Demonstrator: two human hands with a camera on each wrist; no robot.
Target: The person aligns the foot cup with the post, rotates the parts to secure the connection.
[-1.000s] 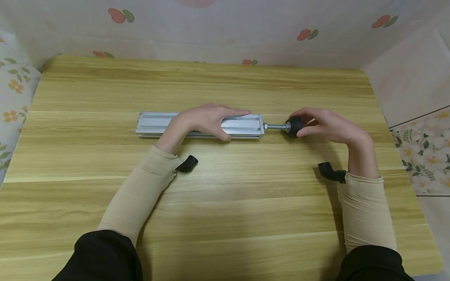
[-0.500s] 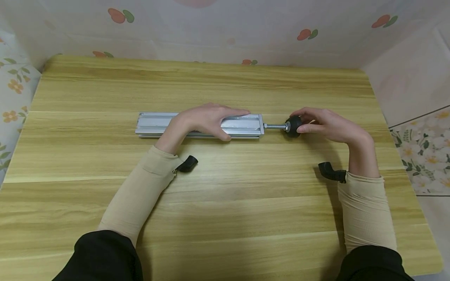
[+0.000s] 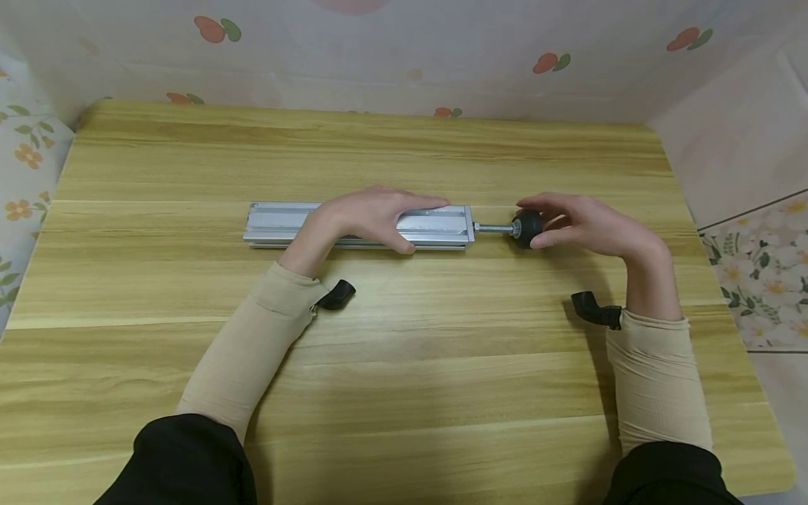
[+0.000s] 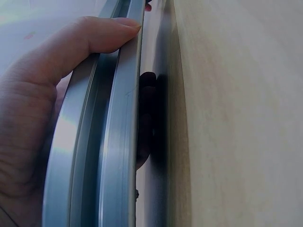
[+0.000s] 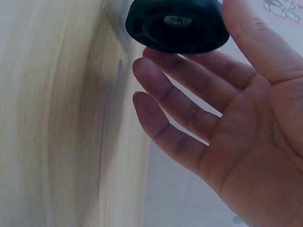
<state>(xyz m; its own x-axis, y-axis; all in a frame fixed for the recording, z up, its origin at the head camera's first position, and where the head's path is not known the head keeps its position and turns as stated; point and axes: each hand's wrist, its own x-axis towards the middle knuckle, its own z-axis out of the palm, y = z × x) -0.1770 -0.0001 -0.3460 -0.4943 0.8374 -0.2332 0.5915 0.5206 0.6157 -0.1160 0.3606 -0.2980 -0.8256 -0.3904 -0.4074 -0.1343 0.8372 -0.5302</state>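
A silver aluminium profile [image 3: 432, 226] lies lengthwise across the wooden table. My left hand [image 3: 369, 214] grips it across its width, and in the left wrist view the thumb [image 4: 102, 35] presses on the profile's grooved side. From the end plate [image 3: 470, 223] at its right end a threaded rod [image 3: 495, 228] with a nut sticks out. On that rod sits a round black levelling foot [image 3: 529, 229]. My right hand [image 3: 590, 224] holds the foot's rim between thumb and fingers; the right wrist view shows the foot's underside [image 5: 177, 21], while the lower fingers stay apart from it.
Bare wood-grain table top [image 3: 442, 365] surrounds the profile. Black curved mounts, one left [image 3: 337, 294] and one right [image 3: 593, 308], stick out from the beige sleeves over the table. A patterned wall covering [image 3: 379, 63] rises behind the table's far edge.
My right thumb and fingers shift slightly around the levelling foot's rim, the thumb going up and then back down. The left hand and the profile stay still.
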